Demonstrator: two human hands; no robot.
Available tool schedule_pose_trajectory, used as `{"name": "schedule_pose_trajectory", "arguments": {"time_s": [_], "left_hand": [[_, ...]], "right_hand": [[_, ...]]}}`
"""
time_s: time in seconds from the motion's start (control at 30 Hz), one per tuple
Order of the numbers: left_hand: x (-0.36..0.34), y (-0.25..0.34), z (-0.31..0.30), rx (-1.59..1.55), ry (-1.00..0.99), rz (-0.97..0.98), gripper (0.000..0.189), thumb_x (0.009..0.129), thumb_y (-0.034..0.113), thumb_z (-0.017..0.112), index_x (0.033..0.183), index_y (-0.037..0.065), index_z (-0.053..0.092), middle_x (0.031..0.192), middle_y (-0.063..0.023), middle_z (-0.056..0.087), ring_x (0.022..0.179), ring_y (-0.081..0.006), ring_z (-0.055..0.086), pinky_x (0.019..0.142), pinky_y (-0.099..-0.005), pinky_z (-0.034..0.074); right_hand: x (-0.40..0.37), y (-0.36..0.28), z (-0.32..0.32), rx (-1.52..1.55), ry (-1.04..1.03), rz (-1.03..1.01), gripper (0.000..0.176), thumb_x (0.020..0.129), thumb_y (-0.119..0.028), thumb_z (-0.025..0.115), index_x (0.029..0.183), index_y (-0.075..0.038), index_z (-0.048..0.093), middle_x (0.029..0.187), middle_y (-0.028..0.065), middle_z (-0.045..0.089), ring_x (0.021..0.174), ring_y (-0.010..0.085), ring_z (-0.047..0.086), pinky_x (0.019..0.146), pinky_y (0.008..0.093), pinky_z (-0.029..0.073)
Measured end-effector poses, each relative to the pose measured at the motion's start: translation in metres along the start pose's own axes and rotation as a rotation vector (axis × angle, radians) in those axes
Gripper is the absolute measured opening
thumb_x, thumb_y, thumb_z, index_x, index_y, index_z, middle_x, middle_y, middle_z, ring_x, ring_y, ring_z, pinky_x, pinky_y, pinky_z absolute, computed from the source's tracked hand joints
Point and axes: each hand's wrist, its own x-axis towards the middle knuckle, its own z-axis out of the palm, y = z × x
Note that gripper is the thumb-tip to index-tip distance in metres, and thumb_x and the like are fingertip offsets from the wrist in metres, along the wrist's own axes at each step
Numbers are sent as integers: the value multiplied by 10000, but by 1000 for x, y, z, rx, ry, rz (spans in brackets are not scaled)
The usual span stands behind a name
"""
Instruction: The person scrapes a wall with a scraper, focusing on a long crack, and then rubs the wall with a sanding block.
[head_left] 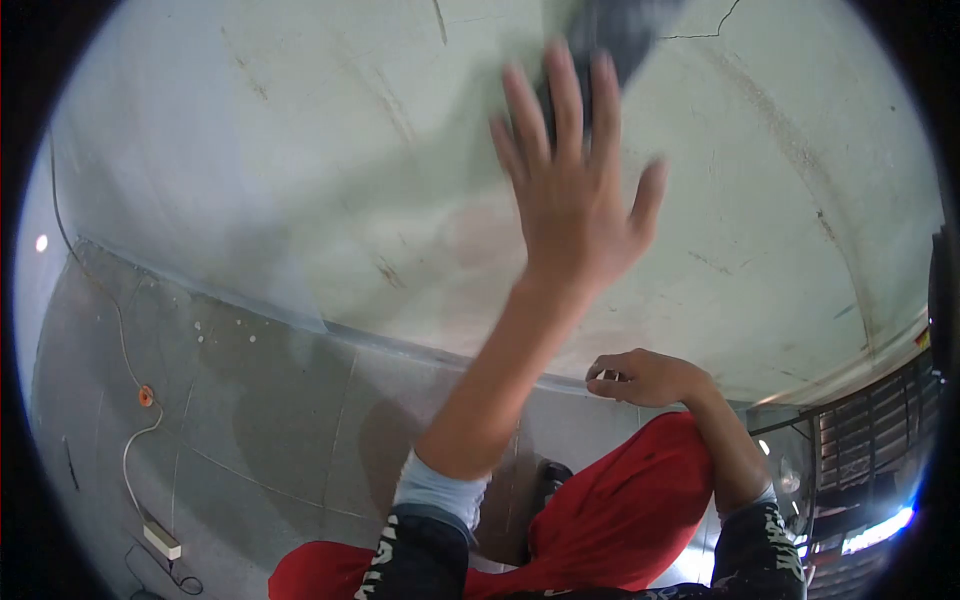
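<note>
My left hand [575, 205] is raised against the pale green wall [400, 180], its back toward me and its fingers stretched and spread. Behind and above the fingertips is a dark grey, sheet-like piece [610, 40], smeared by motion. The fingers overlap it, and I cannot make out its kind or how firmly they touch it. Lower right, my right hand [650, 378] hangs just beyond my red-trousered knee [640, 480], close to the foot of the wall. Its fingers curl toward the thumb. A small light patch shows between them, too small to name.
Scratches, brown scuffs and a crack [718, 35] mark the wall. A cable [122, 340] runs down the left wall and over the grey tiled floor [270, 420] to a white power strip [162, 540]. A dark metal rack [865, 430] stands at the right.
</note>
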Motion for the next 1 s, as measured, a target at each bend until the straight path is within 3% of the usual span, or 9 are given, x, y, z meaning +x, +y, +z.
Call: {"name": "schedule_pose_trajectory", "arguments": {"time_s": [0.07,0.13,0.17,0.37,0.47,0.67,0.73,0.93,1.0], "left_hand": [[42,-2,-21,-4,78,35,875,912,459,625,1605,51,280,1670,-249,181,1507,-563,119,1158,-706,183],[57,-5,-37,148,7,39,803,1004,479,483,1578,-35,260,1644,-309,172,1508,-544,141,1195,-674,182],[43,-15,-21,84,40,72,894,958,536,564,1616,34,228,1645,-328,142,1484,-606,112,1149,-727,174],[-161,-13,40,46,-217,-125,883,967,515,570,1608,7,238,1638,-350,137,1491,-619,51,1130,-758,124],[-140,1,40,-49,-83,-205,818,966,501,568,1595,43,319,1653,-293,186,1505,-581,93,1157,-731,118],[28,-10,-8,44,10,0,892,979,561,536,1619,28,219,1653,-336,103,1498,-608,46,1144,-742,127],[33,-14,-12,44,48,48,890,979,566,533,1622,37,218,1654,-334,101,1498,-608,51,1147,-739,131],[-147,-16,40,38,-188,-95,890,967,536,554,1610,8,239,1652,-331,116,1499,-614,9,1137,-761,92],[-152,-9,42,24,-178,-116,887,966,533,557,1608,7,246,1650,-333,121,1495,-621,9,1135,-764,90]], "right_hand": [[-2,12,3,-15,18,2,461,1029,-453,557,1259,-66,660,1057,190,737,966,314,689,842,407,537],[-3,18,5,-28,47,37,458,1029,-457,552,1255,-75,666,1059,193,735,969,318,689,861,415,534],[-3,19,5,-30,48,34,458,1029,-457,552,1255,-75,666,1059,193,735,969,318,689,861,415,534],[-4,3,-5,-90,-13,60,527,1026,-520,527,1254,-63,657,1161,220,710,1045,368,679,925,432,522],[-8,-8,1,-2,-7,-29,520,1026,-515,528,1247,-64,660,1144,222,712,1032,363,683,915,437,521],[-7,7,2,-33,-22,-21,466,1036,-469,532,1269,-84,652,1064,203,727,983,328,695,888,426,531],[-3,12,2,-32,-11,63,458,1035,-475,533,1261,-96,658,1079,210,724,1002,333,695,893,433,535],[7,17,5,-105,6,27,479,1030,-490,537,1263,-90,657,1092,198,728,1005,325,696,890,425,540],[1,-2,-2,-67,-13,25,509,1028,-511,527,1275,-85,655,1126,208,721,1036,349,688,918,434,528]]}}
